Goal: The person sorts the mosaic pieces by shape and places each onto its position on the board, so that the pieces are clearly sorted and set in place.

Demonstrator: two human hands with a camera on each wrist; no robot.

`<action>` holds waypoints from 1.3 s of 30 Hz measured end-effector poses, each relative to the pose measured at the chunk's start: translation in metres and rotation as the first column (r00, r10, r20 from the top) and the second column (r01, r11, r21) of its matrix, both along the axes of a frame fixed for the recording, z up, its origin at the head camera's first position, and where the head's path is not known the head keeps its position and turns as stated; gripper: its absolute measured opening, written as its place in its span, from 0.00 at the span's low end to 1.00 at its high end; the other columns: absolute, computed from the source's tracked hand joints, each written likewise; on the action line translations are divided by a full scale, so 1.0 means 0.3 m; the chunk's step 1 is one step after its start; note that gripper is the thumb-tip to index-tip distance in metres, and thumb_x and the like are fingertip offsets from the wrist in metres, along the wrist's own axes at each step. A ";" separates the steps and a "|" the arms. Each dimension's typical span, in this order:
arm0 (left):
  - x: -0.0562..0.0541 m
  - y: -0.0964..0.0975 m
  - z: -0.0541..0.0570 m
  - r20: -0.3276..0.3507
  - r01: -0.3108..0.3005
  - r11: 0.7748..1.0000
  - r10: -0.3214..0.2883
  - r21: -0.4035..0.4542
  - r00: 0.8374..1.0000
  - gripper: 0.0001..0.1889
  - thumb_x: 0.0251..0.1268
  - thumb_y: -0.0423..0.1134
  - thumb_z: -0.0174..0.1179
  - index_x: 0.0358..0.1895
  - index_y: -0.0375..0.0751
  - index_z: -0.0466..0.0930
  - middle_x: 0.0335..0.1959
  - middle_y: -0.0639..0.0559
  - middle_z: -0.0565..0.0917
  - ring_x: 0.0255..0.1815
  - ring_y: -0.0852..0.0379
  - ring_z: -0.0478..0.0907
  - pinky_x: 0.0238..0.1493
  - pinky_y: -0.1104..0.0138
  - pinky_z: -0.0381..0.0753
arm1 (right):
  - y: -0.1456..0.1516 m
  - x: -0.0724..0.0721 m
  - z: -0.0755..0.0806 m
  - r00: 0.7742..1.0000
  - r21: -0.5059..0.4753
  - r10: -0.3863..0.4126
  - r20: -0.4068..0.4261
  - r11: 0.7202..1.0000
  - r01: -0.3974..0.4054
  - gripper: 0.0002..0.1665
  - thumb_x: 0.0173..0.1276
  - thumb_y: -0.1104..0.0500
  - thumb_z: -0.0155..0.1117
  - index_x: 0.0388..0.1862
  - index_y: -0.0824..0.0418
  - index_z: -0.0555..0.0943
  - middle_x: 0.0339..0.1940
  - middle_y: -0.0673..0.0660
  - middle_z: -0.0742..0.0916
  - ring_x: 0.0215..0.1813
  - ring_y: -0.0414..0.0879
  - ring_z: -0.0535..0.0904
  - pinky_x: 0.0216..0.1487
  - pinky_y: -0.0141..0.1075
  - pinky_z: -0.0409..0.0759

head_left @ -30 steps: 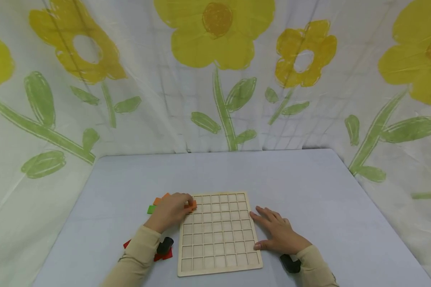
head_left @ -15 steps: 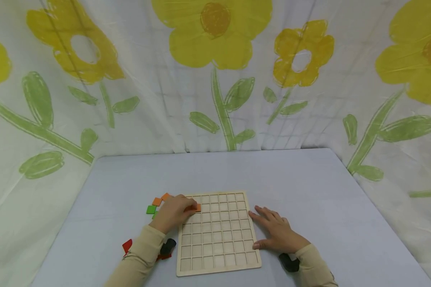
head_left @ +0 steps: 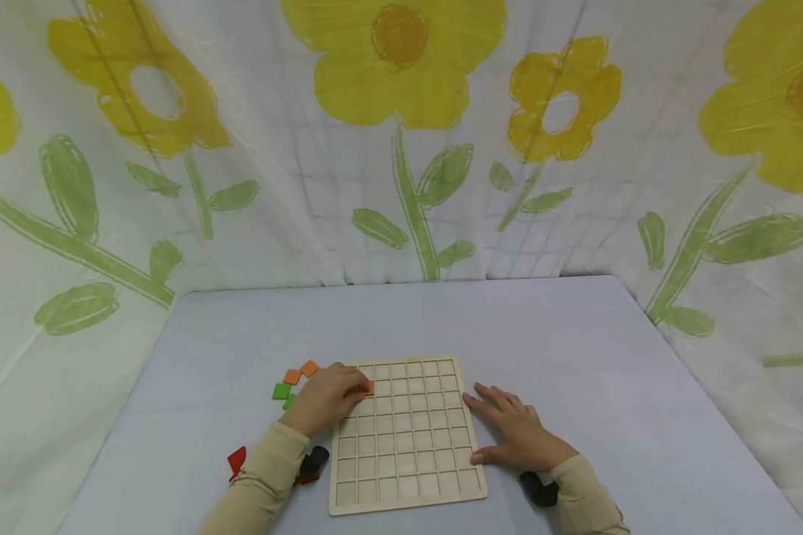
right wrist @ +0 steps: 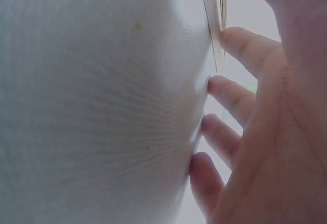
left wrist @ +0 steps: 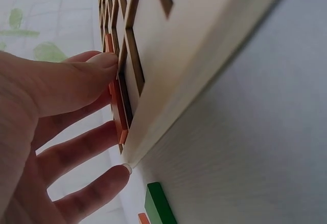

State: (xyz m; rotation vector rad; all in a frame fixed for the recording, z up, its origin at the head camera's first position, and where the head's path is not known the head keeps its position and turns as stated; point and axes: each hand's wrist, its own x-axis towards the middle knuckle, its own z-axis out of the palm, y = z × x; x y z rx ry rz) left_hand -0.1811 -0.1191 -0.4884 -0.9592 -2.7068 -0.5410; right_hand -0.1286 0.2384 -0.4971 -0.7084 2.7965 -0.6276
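Note:
My left hand (head_left: 331, 394) reaches over the upper left corner of the wooden grid board (head_left: 408, 509). Its thumb and fingers pinch an orange square tile (head_left: 371, 388), low over the cells of the second row. In the left wrist view, orange (left wrist: 120, 114) shows both below and beyond the thumb, along the grid ridges; the fingers hide part of it. On the other side, my right hand (head_left: 518, 435) rests with fingers spread at the board's right edge. Its thumb touches the frame, and the right wrist view shows the other fingertips on the tabletop and board edge.
Left of the board lie loose orange tiles (head_left: 292, 377) and green tiles (head_left: 281, 391). Red tiles (head_left: 237, 459) lie nearer, partly behind the left sleeve (head_left: 261, 468). A flower-printed curtain (head_left: 348, 186) hangs behind the white table (head_left: 508, 327).
My left hand has moved slightly right over the board with the orange tile, then stayed nearly still. More of the green tiles shows beside it. The right hand keeps its place.

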 end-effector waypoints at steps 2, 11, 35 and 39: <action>0.000 0.000 0.000 0.000 -0.004 1.000 0.004 0.006 1.000 0.07 0.55 0.38 0.70 0.36 0.47 0.84 0.36 0.56 0.85 0.38 0.56 0.79 0.38 0.64 0.79 | -0.001 0.000 0.001 1.000 0.003 -0.001 0.002 1.000 0.001 0.56 0.50 0.25 0.60 0.76 0.43 0.57 0.77 0.56 0.59 0.73 0.64 0.55 0.55 0.68 0.62; 0.011 -0.023 0.013 0.015 -0.024 0.999 0.024 0.033 1.000 0.07 0.57 0.37 0.68 0.39 0.49 0.83 0.43 0.54 0.83 0.46 0.54 0.80 0.44 0.62 0.81 | 0.004 0.007 0.016 1.000 0.006 -0.018 0.008 1.000 0.018 0.57 0.50 0.26 0.63 0.75 0.45 0.59 0.77 0.57 0.60 0.73 0.64 0.56 0.55 0.68 0.62; 0.063 -0.334 0.002 0.073 -0.288 0.954 0.282 0.081 0.957 0.17 0.56 0.32 0.67 0.49 0.37 0.79 0.44 0.47 0.82 0.47 0.49 0.79 0.48 0.54 0.80 | 0.004 -0.004 -0.011 1.000 0.000 -0.021 -0.004 1.000 0.021 0.57 0.49 0.24 0.62 0.76 0.41 0.57 0.77 0.55 0.59 0.74 0.62 0.55 0.57 0.67 0.61; 0.057 -0.333 -0.007 0.055 -0.280 0.956 0.275 0.092 0.960 0.17 0.54 0.31 0.69 0.48 0.37 0.79 0.43 0.47 0.82 0.44 0.51 0.80 0.46 0.56 0.80 | 0.001 -0.005 -0.009 1.000 -0.010 -0.017 -0.004 1.000 0.017 0.57 0.49 0.25 0.63 0.76 0.42 0.57 0.77 0.55 0.59 0.74 0.63 0.55 0.56 0.67 0.61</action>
